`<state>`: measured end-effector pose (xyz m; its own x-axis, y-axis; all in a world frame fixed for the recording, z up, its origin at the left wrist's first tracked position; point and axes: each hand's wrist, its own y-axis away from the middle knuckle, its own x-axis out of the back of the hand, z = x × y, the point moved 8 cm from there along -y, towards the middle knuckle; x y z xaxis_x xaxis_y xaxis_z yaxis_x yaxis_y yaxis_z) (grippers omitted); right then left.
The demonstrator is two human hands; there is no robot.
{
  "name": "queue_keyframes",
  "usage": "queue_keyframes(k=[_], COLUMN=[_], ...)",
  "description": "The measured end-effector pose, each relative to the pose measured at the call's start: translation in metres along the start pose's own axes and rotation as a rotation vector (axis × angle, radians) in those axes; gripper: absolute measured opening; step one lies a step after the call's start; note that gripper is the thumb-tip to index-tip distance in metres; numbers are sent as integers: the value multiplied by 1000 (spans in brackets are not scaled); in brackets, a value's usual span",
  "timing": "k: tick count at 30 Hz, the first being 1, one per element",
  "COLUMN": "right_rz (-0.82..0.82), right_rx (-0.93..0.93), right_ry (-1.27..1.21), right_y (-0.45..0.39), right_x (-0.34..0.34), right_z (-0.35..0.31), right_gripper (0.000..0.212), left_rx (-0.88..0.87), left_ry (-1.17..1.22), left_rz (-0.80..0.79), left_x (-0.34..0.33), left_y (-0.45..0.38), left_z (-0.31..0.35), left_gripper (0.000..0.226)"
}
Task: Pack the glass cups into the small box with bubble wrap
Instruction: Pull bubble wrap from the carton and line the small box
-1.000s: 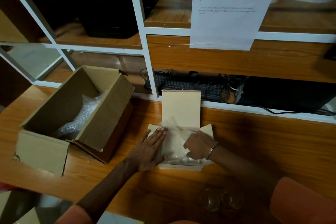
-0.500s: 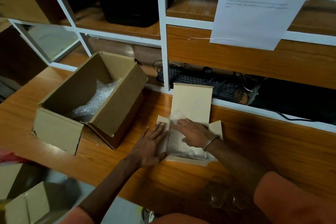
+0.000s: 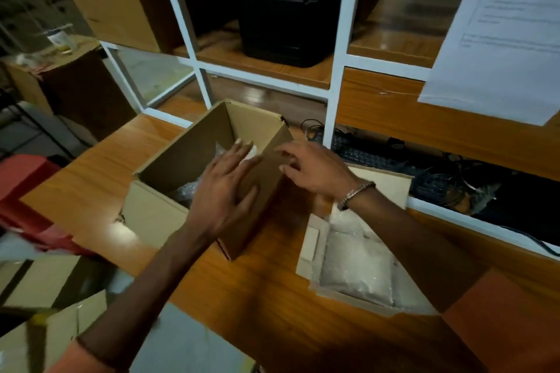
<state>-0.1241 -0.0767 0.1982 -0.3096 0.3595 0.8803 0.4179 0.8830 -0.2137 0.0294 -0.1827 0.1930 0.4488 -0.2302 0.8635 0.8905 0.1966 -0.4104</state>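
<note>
A small flat cardboard box lies open on the wooden table at the right, lined with bubble wrap. A larger open cardboard box stands to its left with more bubble wrap inside. My left hand hovers over the large box's right wall, fingers spread, fingertips over the opening. My right hand, with a bracelet on the wrist, reaches toward that box's right edge with fingers apart. Neither hand holds anything. No glass cups are in view.
White-framed wooden shelves stand behind the table, holding a keyboard with tangled cables and a black bin. A printed sheet hangs at the upper right. Cardboard pieces and a red object lie at the lower left.
Both hands have left the bubble wrap in the small box and moved left and up to the larger box. The camera has swung left.
</note>
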Motion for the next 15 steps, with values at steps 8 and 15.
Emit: queue_keyframes(k=[8, 15], right_rz=[-260, -683], right_rx=[89, 92], right_ry=[115, 339], right_y=[-111, -127], right_x=[-62, -156], right_z=[-87, -99], right_gripper=[43, 64], left_rx=[402, 493], left_ry=[-71, 65], left_rz=[-44, 35], left_x=[45, 37], left_y=[46, 62], left_z=[-152, -178], left_gripper=[74, 73])
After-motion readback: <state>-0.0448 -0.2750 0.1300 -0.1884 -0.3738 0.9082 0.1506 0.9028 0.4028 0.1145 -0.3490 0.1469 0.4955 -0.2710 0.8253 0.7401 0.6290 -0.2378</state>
